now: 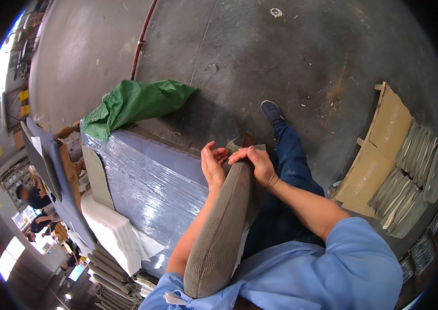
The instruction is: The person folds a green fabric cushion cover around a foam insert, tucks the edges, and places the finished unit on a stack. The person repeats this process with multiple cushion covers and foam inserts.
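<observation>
A long cushion (216,235) in ribbed grey-brown fabric leans against my body and points away from me, with a seam along its top. My right hand (261,164) bends over the cushion's far end, its fingers gripping the fabric there. Beside that end, my left hand (213,164) has its palm turned inward and its fingers loosely curved and apart. The left wrist and forearm lie along the cushion's left side. A loose flap of fabric shows past the far end, partly hidden by my hands.
Left of me stands a surface wrapped in clear plastic (151,191), bearing a green sack (139,103), white foam sheets (108,227) and a grey panel (97,175). Stacked grey cushions (410,181) lie on flattened cardboard (379,150) at right. People (35,199) work far left.
</observation>
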`<state>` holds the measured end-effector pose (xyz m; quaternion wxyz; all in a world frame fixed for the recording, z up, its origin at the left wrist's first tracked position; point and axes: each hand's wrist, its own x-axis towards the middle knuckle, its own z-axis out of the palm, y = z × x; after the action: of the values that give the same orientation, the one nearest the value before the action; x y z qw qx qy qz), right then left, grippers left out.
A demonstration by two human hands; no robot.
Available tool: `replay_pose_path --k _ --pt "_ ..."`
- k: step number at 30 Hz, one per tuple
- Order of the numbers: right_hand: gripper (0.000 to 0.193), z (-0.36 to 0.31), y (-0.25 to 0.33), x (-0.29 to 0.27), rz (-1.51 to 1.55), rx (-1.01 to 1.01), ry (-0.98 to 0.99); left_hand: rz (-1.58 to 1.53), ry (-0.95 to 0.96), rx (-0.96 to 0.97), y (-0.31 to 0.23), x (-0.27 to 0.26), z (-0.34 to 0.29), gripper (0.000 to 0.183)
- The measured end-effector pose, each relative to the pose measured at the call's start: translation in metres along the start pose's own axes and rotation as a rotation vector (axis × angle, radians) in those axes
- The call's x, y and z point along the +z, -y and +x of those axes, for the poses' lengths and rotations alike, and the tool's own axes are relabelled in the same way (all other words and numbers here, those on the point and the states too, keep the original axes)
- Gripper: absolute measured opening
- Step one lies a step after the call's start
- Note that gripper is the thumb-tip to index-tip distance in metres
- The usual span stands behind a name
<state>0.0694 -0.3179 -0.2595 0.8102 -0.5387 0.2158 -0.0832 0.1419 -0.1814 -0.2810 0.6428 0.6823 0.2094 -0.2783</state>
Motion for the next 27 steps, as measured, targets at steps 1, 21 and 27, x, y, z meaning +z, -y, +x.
replay_pose_path --k 1,21,27 --pt "0.064 -0.003 -0.009 -0.002 -0.042 -0.023 -0.026 0.031 -0.001 0.022 0.001 0.003 0.002 0.049" --pt "0.073 0.028 -0.064 -0.028 0.135 0.292 -0.07 0.689 0.303 0.08 -0.069 0.011 -0.031 0.045" --pt "0.07 -0.017 -0.045 0.021 0.067 0.401 -0.478 0.044 0.363 -0.35 -0.113 -0.002 -0.114 0.06"
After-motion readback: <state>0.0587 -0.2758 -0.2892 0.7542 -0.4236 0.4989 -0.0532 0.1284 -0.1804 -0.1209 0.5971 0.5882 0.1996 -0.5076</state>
